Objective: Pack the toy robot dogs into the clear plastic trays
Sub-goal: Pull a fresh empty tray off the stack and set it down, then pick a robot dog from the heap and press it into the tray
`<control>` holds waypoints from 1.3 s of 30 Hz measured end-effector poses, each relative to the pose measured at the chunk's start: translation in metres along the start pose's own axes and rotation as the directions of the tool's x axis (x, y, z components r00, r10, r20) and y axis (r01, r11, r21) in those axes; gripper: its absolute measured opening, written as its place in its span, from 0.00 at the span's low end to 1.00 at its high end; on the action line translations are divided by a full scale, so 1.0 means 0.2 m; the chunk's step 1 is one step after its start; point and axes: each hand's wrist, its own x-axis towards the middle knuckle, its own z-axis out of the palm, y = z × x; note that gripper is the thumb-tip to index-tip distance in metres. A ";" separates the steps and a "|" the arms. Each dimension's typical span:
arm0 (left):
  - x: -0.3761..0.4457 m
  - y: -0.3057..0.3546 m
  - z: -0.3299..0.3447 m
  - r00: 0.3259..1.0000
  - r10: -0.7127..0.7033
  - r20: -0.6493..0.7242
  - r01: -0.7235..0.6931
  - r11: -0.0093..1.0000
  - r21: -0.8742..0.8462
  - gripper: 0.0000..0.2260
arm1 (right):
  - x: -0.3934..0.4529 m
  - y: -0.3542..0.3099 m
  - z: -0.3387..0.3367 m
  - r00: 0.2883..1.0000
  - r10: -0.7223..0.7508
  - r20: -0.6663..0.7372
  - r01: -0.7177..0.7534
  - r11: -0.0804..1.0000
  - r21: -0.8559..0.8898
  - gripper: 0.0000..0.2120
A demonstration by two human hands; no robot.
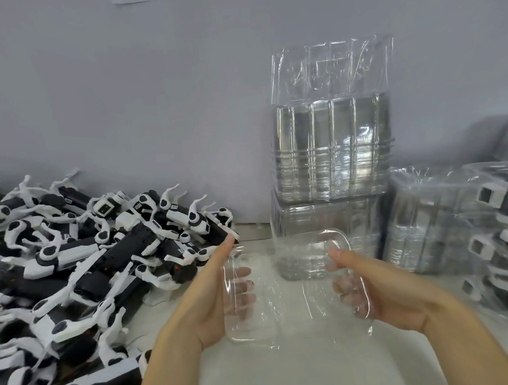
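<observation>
I hold one clear plastic tray (pixel 294 291) above the white table, in front of me. My left hand (pixel 214 293) grips its left edge, thumb on top and fingers showing through the plastic underneath. My right hand (pixel 377 289) grips its right edge the same way. The tray has nothing in it. A large heap of black-and-white toy robot dogs (pixel 81 262) covers the table to the left, its nearest dogs just behind my left thumb.
A tall stack of nested clear trays (pixel 331 146) stands against the grey wall behind the held tray. At the right, packed trays with dogs inside (pixel 499 236) are piled up. White table surface (pixel 302 368) shows below my hands.
</observation>
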 end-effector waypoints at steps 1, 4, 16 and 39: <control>0.00 0.00 0.00 1.000 0.013 -0.022 -0.013 1.000 -0.018 0.40 | 0.00 0.00 0.00 1.000 0.008 0.006 -0.007 1.000 -0.001 0.34; 0.01 -0.01 0.01 0.997 0.059 -0.049 -0.063 0.994 -0.085 0.32 | 0.00 0.01 0.00 0.999 0.043 -0.027 -0.044 0.999 -0.015 0.32; 0.10 -0.09 0.00 0.978 0.078 -0.194 -0.058 0.993 0.106 0.33 | -0.04 0.02 -0.01 0.963 0.183 -0.200 -0.228 0.946 -0.229 0.45; 0.08 0.00 -0.10 0.522 0.710 -0.472 -0.092 0.597 0.797 0.14 | -0.01 -0.01 -0.03 0.912 0.054 -0.406 -0.278 0.809 -0.518 0.33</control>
